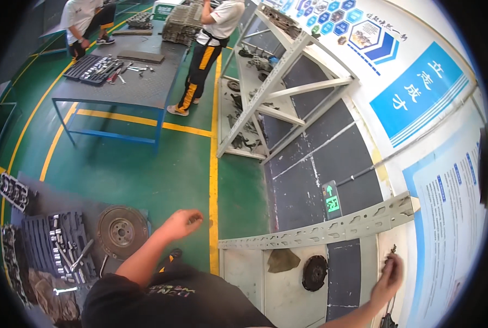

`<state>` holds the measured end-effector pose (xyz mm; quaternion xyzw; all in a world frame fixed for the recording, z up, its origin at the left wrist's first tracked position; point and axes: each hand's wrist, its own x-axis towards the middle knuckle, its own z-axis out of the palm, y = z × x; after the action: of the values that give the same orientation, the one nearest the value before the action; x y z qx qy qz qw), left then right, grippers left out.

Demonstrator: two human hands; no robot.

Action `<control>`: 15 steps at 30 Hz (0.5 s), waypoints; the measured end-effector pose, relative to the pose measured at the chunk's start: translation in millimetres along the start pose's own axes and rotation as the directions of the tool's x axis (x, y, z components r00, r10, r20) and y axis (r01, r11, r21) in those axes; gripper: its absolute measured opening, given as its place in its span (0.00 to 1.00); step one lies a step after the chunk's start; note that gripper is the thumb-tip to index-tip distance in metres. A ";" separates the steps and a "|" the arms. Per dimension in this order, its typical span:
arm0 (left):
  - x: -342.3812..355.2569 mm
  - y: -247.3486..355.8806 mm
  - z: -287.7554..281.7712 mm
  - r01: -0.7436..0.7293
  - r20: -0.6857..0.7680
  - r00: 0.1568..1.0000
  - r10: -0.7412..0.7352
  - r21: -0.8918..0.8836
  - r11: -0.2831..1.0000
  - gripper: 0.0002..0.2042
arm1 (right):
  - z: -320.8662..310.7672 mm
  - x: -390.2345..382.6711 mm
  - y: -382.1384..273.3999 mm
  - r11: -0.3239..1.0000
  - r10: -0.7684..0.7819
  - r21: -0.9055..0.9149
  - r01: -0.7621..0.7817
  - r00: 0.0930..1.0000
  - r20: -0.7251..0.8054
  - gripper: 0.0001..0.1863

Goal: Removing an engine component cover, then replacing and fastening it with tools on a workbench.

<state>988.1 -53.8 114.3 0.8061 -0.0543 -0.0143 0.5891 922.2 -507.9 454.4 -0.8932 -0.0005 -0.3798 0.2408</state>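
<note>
Head view: the right hand (387, 277) curls at a small dark part (394, 249) near the right end of the perforated shelf beam (309, 232), grip unclear; the left hand (185, 223), half open, looks empty.

Place: mechanical workshop
Floor (167, 186): green, marked with yellow lines (214, 213) — centre of the frame
Counter (129, 95): upper left, bearing a socket set (97, 70) and a bulky engine part (181, 24)
Rack (264, 93): upper centre — loaded with metal parts (262, 64)
Lower left: tool tray (33, 232) beside a round flywheel (121, 232)
</note>
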 end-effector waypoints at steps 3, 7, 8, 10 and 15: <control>-16.6 11.7 7.4 0.010 -0.112 0.994 -0.013 -0.029 1.000 0.09 | 89.8 -28.8 -14.1 0.882 -0.454 0.267 0.388 0.849 0.268 0.07; -69.6 35.3 26.5 0.053 -0.232 0.972 -0.039 0.056 0.997 0.09 | 219.6 -102.4 36.7 0.896 -0.372 0.444 0.016 0.575 0.729 0.06; -85.4 38.8 32.4 0.005 -0.264 0.964 0.027 0.117 0.993 0.09 | 252.8 -135.7 65.8 0.880 -0.244 0.410 -0.242 0.511 0.824 0.07; -123.8 45.1 46.3 0.030 -0.338 0.941 0.035 0.184 0.982 0.09 | 286.9 -187.2 94.9 0.779 -0.283 0.409 -0.476 0.315 0.906 0.08; -275.0 48.9 107.4 0.345 -0.663 0.720 -0.206 0.084 0.935 0.11 | 324.5 -279.6 113.5 0.814 -0.494 0.514 -0.270 0.145 0.857 0.10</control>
<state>702.0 -141.6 116.8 0.8156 0.2713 0.1808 0.4779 964.2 -417.7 22.6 -0.7983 -0.3399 0.2954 0.3999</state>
